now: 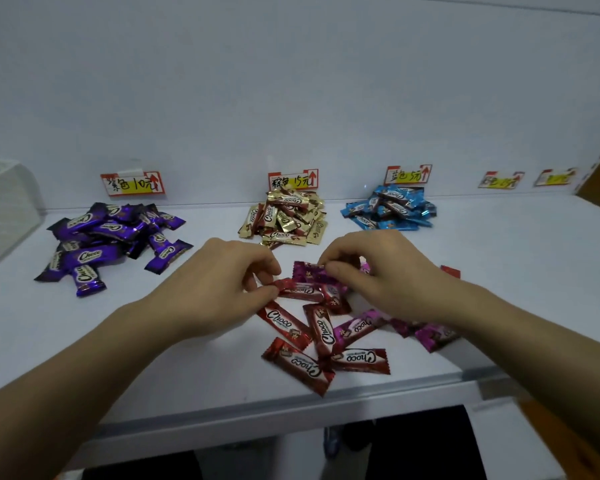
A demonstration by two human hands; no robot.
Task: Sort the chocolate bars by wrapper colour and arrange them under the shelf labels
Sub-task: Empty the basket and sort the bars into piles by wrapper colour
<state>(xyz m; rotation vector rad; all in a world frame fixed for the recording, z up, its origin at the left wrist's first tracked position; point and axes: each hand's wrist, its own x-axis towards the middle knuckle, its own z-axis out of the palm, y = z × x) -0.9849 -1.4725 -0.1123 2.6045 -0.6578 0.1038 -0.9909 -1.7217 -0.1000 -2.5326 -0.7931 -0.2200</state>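
Left hand (219,278) pinches red bar (303,292), long axis left-right; right hand (385,275) pinches magenta bar (307,271) just beyond. Pile-less labels (501,180) far right, right hand nearer.

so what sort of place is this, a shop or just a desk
Probably a shop shelf, perhaps a mock-up: handwritten price labels with red arrows are stuck on the back wall, and a purple pile, a gold pile and a blue pile of chocolate bars lie on the white shelf beneath them.

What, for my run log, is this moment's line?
left hand pinches red bar | right hand pinches pink bar | purple pile, gold pile, blue pile sorted
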